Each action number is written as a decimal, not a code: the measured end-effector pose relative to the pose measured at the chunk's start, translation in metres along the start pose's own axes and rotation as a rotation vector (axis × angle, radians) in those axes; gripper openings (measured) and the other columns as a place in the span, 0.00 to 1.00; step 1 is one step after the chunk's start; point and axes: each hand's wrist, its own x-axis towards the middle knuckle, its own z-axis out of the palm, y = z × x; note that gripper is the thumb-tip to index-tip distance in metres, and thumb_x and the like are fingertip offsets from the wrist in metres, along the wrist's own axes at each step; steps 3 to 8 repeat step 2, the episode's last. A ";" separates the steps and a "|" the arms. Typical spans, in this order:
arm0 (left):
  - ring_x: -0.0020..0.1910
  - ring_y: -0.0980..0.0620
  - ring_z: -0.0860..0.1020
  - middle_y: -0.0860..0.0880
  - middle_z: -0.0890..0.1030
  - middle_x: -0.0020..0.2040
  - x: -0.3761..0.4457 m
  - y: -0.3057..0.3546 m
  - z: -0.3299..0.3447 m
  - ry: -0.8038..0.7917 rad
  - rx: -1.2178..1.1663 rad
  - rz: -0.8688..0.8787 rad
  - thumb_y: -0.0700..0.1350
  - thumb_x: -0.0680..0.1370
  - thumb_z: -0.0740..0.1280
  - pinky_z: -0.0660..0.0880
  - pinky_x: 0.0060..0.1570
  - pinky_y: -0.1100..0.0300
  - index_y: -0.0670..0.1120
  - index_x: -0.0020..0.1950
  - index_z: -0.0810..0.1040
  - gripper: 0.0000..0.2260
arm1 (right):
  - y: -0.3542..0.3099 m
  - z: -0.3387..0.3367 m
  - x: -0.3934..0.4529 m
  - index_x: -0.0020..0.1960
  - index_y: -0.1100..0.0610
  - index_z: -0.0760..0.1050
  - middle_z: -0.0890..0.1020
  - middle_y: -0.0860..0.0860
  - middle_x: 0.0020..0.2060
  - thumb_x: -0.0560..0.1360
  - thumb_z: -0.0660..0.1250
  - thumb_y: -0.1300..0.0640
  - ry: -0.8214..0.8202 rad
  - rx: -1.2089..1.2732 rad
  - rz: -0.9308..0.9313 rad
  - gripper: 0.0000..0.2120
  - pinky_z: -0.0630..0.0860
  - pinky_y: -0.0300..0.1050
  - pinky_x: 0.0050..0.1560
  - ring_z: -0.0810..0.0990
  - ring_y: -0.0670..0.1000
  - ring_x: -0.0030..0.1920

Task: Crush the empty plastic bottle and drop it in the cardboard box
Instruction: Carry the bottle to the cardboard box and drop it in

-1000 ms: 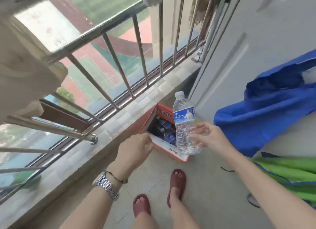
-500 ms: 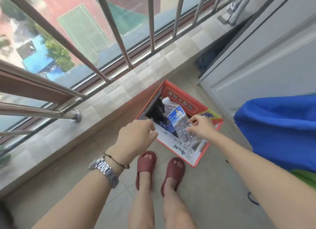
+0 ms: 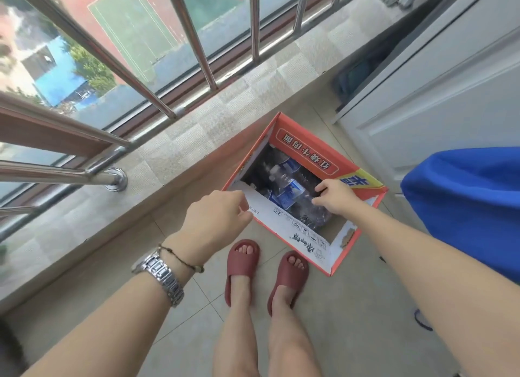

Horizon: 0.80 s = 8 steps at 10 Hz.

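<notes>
The cardboard box (image 3: 305, 140), orange outside and white inside, stands open on the floor by the window ledge. The clear plastic bottle (image 3: 289, 195) with a blue label lies inside it on top of several other bottles. My right hand (image 3: 336, 199) reaches into the box from the right, fingertips pinched on the bottle's side. My left hand (image 3: 218, 214) grips the near left flap of the box at its corner. A metal watch sits on that wrist.
A tiled ledge (image 3: 197, 134) with steel railing bars (image 3: 194, 38) runs along the left. A white door (image 3: 439, 95) stands at the right, with a blue bag (image 3: 464, 202) hanging near my right arm. My feet in red slippers (image 3: 242, 264) stand just before the box.
The bottle went from upright above the box down into it, now lying among the others. My right hand followed it in. My left hand stayed on the flap.
</notes>
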 end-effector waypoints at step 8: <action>0.52 0.47 0.79 0.52 0.82 0.55 -0.022 0.013 -0.022 0.059 0.021 0.028 0.53 0.77 0.60 0.76 0.48 0.53 0.52 0.57 0.76 0.12 | 0.002 -0.030 -0.040 0.55 0.60 0.78 0.80 0.54 0.45 0.73 0.70 0.58 0.008 0.005 -0.061 0.12 0.70 0.43 0.43 0.76 0.53 0.43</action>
